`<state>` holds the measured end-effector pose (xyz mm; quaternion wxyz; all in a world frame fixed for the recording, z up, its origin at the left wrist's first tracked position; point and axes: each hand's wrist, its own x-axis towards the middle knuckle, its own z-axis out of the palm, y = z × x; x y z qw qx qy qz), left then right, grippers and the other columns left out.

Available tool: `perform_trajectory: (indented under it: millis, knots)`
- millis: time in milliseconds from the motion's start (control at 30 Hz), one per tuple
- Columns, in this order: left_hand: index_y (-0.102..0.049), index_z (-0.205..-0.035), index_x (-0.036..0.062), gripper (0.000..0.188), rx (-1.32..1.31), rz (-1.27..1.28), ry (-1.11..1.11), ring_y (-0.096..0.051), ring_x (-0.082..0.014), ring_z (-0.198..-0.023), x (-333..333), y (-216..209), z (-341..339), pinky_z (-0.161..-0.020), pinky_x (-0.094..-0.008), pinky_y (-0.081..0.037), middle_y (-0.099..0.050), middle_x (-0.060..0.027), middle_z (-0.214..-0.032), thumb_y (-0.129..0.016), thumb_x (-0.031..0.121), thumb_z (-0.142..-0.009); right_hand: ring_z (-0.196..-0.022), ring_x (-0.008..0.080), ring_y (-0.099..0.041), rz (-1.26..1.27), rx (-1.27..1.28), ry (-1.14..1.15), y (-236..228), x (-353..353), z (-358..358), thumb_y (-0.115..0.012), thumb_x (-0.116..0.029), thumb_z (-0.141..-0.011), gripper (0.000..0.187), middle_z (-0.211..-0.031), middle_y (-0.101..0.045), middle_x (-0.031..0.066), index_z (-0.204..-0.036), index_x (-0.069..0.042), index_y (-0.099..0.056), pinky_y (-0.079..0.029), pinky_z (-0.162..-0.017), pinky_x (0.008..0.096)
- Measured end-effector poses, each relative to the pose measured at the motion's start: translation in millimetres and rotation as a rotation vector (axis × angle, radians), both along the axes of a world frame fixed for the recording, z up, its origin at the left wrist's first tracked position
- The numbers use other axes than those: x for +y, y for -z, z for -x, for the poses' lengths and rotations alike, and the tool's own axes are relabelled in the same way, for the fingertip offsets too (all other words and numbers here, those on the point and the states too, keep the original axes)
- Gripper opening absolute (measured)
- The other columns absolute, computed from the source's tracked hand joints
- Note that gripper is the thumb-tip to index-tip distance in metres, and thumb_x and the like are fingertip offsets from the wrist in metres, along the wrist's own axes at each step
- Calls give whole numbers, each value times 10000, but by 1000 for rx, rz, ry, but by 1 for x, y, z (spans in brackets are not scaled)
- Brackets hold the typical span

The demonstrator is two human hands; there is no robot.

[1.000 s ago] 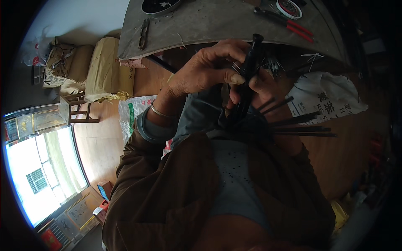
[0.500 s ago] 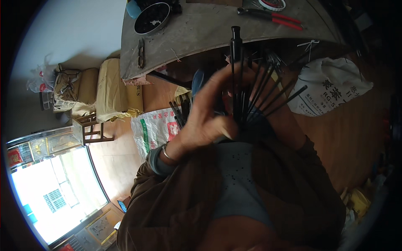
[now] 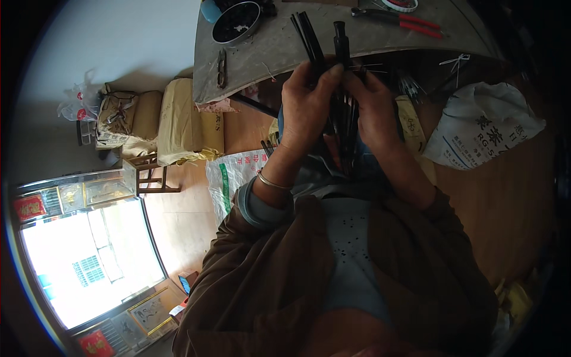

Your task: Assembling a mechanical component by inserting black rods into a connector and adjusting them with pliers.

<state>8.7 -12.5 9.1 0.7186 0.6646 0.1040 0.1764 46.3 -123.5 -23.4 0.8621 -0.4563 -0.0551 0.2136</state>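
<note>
My left hand (image 3: 304,113) is closed round several thin black rods (image 3: 308,37), whose upper ends lean up and left over the table edge. A thicker black tube (image 3: 340,43) with a flared top stands upright between my hands, and my left thumb tip lies against it. My right hand (image 3: 376,113) is closed beside the tube, its fingers on the bundle of black rods (image 3: 350,128) that runs down towards my lap. A few fine wires (image 3: 373,66) stick out to the right above my right fingers. My palms hide where the rods and the tube meet.
On the grey table (image 3: 273,53) are a dark pan (image 3: 237,22), small snips (image 3: 222,68) and red-handled pliers (image 3: 419,25). A white sack (image 3: 485,128) stands at right. Brown sacks (image 3: 178,122) and a wooden stool (image 3: 143,175) are at left. More rods (image 3: 269,147) lie by a printed sack (image 3: 229,172).
The fanned-out rods are drawn together into tighter groups. My left hand, raised and curved before, now grips rods beside the tube. The view has shifted, moving the surroundings rightward.
</note>
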Motion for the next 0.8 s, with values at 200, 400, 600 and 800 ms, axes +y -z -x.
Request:
perform_trajectory:
  millis: [200,400,600,800]
  knots:
    - [-671,-997,-42,229,45,-165,-32,-622,-71,-729,6,-12,3,-643,-219,-493,-698,-53,-816,-703,128,-847,-911,55,-559,62,-164,16,2,4,8,-612,-164,-941,332,-1029,-616,13,-1235,-11,-580,-455,-801,225]
    - [-670,-961,-41,189,19,-187,-10,-629,-73,-738,4,-9,-2,-654,-216,-502,-703,-52,-825,-704,92,-832,-1035,90,-579,109,-362,86,14,3,1,-616,-128,-938,379,-1093,-619,45,-1285,3,-542,-480,-863,243]
    - [-668,-935,-24,131,-51,-80,-17,-632,-77,-758,0,-2,-3,-678,-220,-513,-701,-40,-848,-707,39,-827,-890,115,-648,507,-504,77,10,-19,-2,-661,-94,-899,262,-971,-676,66,-1137,7,-614,-521,-777,243]
    - [-668,-947,-3,117,-82,48,24,-631,-74,-792,5,1,-4,-723,-216,-514,-697,-29,-874,-708,19,-839,-803,100,-656,469,-585,-30,2,-22,-13,-672,-100,-889,167,-846,-692,58,-1024,-2,-669,-522,-717,237]
